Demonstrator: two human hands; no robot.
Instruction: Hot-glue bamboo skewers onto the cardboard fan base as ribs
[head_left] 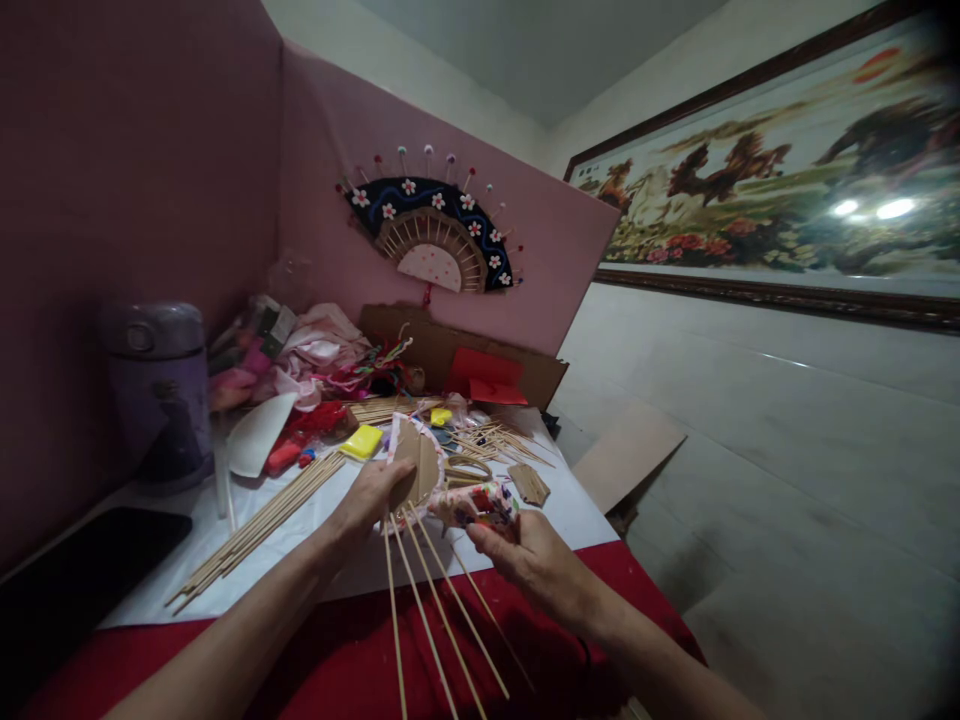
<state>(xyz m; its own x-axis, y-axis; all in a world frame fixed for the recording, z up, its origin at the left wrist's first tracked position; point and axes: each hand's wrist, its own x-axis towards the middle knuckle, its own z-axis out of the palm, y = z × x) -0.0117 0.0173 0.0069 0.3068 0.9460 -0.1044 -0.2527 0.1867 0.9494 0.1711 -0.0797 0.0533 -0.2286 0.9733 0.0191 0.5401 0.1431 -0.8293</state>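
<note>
My left hand is closed on a half-round cardboard piece, its thumb pressed on the brown face. A pale, patterned edging runs along the cardboard's rim. Several thin bamboo sticks fan out from its lower edge toward me, over the red cloth. In my right hand is a colourful flower-patterned tool that looks like a glue gun. Its narrow end points left, close to the tops of the sticks; whether it touches them I cannot tell. Scissors lie just behind, partly hidden.
Loose bamboo sticks lie on the white sheet at left, near a purple bottle and a dark phone-like slab. Yellow packets, red material and a cardboard scrap lie behind. A decorated fan hangs on the pink board.
</note>
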